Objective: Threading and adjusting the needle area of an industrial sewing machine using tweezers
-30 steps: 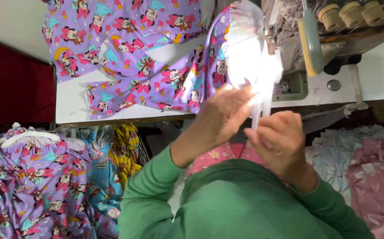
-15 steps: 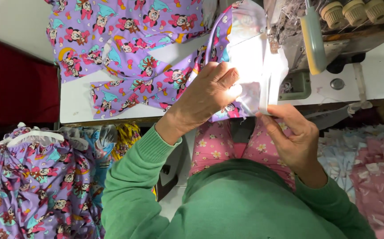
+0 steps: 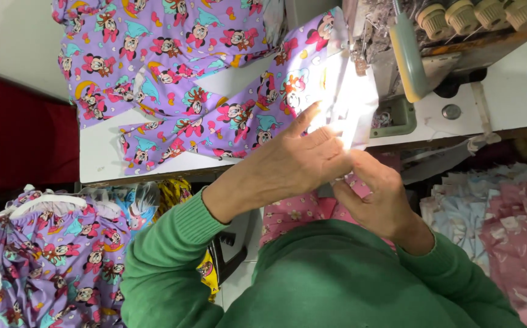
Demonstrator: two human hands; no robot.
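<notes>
Low centre of the frame, the right hand [image 3: 380, 200] pinches the near edge of the purple printed fabric [image 3: 227, 118]; the left hand [image 3: 297, 164] lies flat on it, fingers spread; beyond, upper right, stands the sewing machine [image 3: 415, 54]; seemingly aligning edges; feeding calls for steady guidance.

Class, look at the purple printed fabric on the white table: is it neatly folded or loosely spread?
Loosely spread: the purple printed fabric sprawls in uneven strips across the white table, without stacked folds.
</notes>
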